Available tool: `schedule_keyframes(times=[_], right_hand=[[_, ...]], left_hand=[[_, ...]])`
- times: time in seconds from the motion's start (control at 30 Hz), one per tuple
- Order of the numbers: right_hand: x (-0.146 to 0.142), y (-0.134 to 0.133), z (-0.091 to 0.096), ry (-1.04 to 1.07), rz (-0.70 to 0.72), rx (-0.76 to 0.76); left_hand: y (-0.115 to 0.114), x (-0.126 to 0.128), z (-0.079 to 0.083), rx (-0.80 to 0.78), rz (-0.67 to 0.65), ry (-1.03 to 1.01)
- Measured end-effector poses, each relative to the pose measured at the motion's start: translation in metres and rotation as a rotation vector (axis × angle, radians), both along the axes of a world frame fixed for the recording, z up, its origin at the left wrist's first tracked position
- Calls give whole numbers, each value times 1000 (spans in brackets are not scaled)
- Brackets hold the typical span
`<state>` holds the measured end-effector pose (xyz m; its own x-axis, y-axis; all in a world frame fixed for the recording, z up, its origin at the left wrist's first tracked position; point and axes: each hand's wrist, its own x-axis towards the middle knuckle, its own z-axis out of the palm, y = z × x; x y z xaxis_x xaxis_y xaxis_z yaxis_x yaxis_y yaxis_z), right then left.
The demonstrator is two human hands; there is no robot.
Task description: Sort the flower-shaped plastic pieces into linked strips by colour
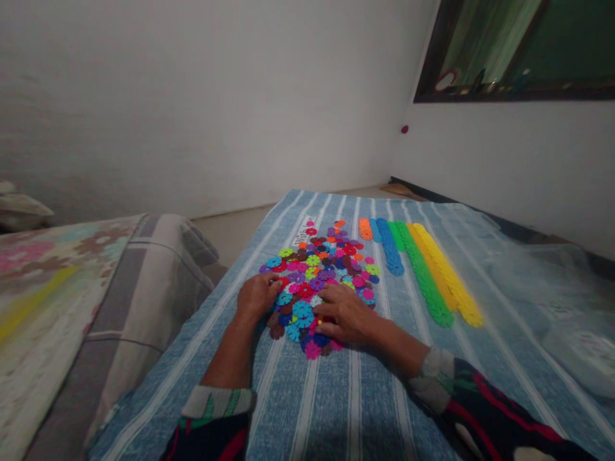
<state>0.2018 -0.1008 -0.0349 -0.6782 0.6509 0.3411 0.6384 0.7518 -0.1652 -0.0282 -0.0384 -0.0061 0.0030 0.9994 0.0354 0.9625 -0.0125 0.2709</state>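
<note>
A heap of flower-shaped plastic discs [305,291] in many colours lies on the striped blue cloth [331,410]. At the left edge of the heap is my left hand [258,297], its fingers curled in against the discs; whatever lies between the fingertips is hidden. My right hand [343,314] rests over the heap's right side, fingers stretched out and apart, touching discs. Light blue discs [302,310] show between the two hands.
Right of the heap, discs are laid in overlapping single-colour rows: orange [366,229], blue [390,246], green [425,275] and yellow [449,275]. Clear plastic packaging [583,346] lies at the right. A cloth-covered surface [120,282] stands at the left.
</note>
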Motion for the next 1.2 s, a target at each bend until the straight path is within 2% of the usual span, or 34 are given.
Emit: schedule_keyframes(times=[0.13, 0.23, 0.3, 0.5, 0.63, 0.77, 0.97, 1.2], right_hand=[[-7, 14, -2, -29, -88, 15], [0, 26, -2, -46, -227, -12], [4, 26, -2, -36, -263, -27], [-13, 9, -2, -11, -93, -9], [-24, 19, 3, -66, -159, -30], [-16, 30, 7, -71, -273, -69], [-8, 24, 8, -84, -154, -85], [-16, 32, 12, -117, -275, -81]], left_hand=[[0, -1, -1, 1, -6, -7], [1, -2, -2, 1, -7, -15], [2, -2, -3, -3, -10, -23], [2, -2, -5, -15, -16, -29], [1, -3, -3, -3, -35, -26], [3, -5, -3, -16, -54, -55], [4, -5, -5, -38, -92, -74], [3, -7, -4, -23, -64, -113]])
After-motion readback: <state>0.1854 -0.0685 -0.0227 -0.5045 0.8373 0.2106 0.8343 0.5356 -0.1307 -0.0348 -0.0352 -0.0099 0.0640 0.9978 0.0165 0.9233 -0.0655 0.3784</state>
